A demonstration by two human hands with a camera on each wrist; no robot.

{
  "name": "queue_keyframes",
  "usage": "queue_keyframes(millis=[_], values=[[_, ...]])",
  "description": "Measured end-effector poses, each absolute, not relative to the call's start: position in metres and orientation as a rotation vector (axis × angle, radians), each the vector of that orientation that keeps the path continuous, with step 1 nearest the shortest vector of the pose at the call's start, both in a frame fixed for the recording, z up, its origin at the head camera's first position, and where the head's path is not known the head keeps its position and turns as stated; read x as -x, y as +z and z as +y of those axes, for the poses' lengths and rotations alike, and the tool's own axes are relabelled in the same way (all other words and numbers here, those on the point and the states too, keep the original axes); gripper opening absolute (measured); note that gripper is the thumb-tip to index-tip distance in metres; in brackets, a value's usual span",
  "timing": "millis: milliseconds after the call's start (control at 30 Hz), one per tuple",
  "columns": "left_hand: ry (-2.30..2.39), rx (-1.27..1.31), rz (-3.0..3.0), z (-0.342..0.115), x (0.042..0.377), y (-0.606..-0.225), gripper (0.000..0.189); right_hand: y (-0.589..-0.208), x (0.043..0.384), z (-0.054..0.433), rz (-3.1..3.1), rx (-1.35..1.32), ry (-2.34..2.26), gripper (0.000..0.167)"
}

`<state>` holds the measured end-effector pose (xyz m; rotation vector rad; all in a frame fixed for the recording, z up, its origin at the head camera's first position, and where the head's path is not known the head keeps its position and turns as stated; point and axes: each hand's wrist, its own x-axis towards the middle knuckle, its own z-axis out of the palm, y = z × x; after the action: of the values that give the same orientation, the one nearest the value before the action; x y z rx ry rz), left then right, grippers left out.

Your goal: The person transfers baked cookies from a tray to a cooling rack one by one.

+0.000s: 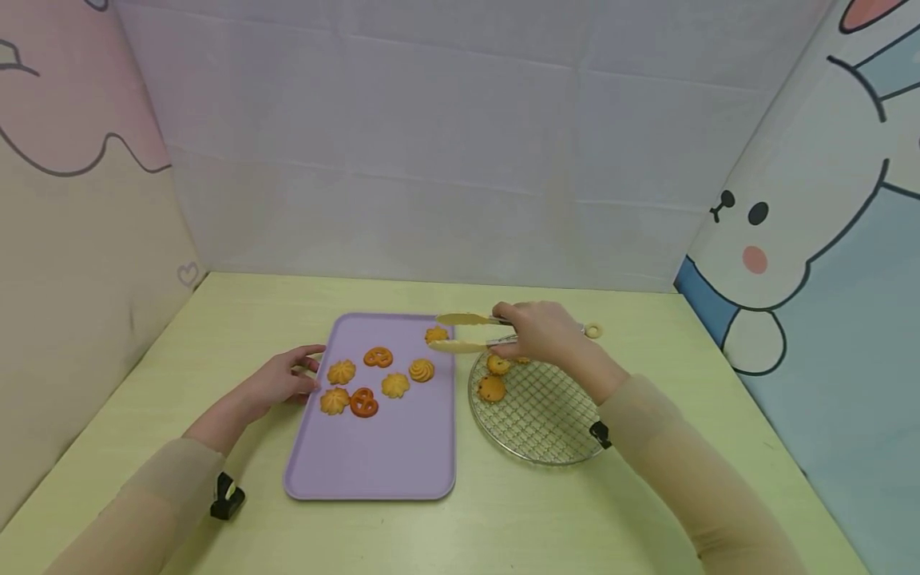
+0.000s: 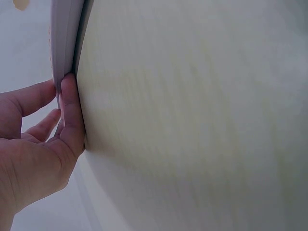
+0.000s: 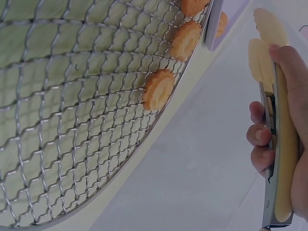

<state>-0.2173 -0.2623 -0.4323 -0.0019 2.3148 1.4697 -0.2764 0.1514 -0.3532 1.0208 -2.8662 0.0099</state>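
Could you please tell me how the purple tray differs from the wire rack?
Shape: the purple tray is rectangular with rounded corners; the wire rack is round.
Surface: the purple tray is solid, while the wire rack is an open metal mesh.
Contents: the purple tray's pieces include two pretzels; those visible on the wire rack are roundish cookies.
Both carry baked-looking pieces and are bare toward the near side.

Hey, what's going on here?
A person's right hand holds tongs, their tips apart with nothing gripped, over the far right corner of a purple tray. The left hand holds the tray's left edge. Five cookies and two pretzels lie on the tray; a few more cookies sit on the round wire rack beside it.
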Motion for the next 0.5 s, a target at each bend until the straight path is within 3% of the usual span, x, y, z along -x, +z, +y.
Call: queue_keyframes(millis=[500], values=[[1.459, 0.018, 2.317, -0.261, 0.216, -0.43, 0.07, -0.368, 0.293, 0.134, -2.963, -1.015, -0.146, 0.054]])
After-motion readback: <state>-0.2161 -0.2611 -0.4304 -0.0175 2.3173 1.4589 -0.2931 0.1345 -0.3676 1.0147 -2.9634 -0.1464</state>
